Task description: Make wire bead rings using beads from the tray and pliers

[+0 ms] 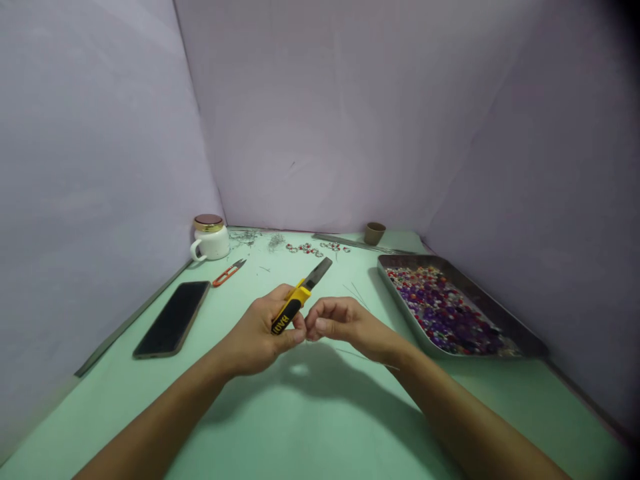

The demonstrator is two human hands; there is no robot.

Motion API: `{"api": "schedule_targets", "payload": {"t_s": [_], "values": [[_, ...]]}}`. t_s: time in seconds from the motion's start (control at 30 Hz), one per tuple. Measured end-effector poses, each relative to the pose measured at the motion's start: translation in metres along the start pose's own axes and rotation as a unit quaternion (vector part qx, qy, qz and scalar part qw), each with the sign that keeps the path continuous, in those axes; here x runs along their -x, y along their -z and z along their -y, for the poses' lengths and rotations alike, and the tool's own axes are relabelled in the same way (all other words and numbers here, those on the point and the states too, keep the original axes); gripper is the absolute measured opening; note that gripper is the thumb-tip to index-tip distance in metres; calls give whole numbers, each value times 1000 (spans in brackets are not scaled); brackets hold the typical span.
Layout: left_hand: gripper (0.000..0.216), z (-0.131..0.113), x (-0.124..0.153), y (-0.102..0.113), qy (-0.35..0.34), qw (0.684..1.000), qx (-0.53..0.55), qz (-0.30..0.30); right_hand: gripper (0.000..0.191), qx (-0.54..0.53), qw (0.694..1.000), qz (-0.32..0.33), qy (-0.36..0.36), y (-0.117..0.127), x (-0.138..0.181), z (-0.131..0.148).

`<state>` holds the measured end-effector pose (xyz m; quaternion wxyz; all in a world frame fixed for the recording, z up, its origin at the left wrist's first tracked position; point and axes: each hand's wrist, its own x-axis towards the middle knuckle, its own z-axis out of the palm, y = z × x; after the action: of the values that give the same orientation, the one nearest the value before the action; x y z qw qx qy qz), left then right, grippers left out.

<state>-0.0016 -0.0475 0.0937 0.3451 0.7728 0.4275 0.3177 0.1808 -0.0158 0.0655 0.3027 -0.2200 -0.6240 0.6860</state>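
A yellow-and-black utility knife (293,308) with a flat grey metal end lies in the closed grip of my left hand (267,330), pointing away and to the right. My right hand (350,323) has its fingers curled in a pinch, with its tips meeting the thumb and fingertip of my left hand. Anything between those tips is too small to make out. A thin wire (367,359) runs below my right hand and across the wrist; whether it is held I cannot tell. More thin wires (357,293) lie on the table beyond my right hand.
On the left are a phone (173,320), orange thread snips (229,273) and a lidded white mug (213,243). Red and clear bead pieces (305,249), wire scraps (276,241) and a brown cup (375,233) sit at the back. A metal tray (417,333) of beads stands right.
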Motion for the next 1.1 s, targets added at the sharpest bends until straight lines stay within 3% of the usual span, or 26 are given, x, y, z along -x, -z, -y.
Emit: {"api": "schedule_targets", "payload": {"t_s": [0.17, 0.33, 0.5, 0.7, 1.1], "values": [[6, -3, 1, -1, 2, 998, -55, -6, 18, 44, 998, -47, -25, -11, 0, 0], [6, -2, 0, -4, 29, 997, -61, -32, 22, -27, 993, -103, -49, -18, -6, -6], [12, 4, -4, 0, 74, 992, -59, -82, 28, -74, 982, -172, -26, -11, -8, -8], [9, 9, -6, -5, 103, 991, -50, -70, 28, -84, 980, -180, -25, -9, -8, -9], [7, 9, -5, -10, 81, 987, -75, -114, 11, 1, 978, -203, -52, -12, -9, -12]]}}
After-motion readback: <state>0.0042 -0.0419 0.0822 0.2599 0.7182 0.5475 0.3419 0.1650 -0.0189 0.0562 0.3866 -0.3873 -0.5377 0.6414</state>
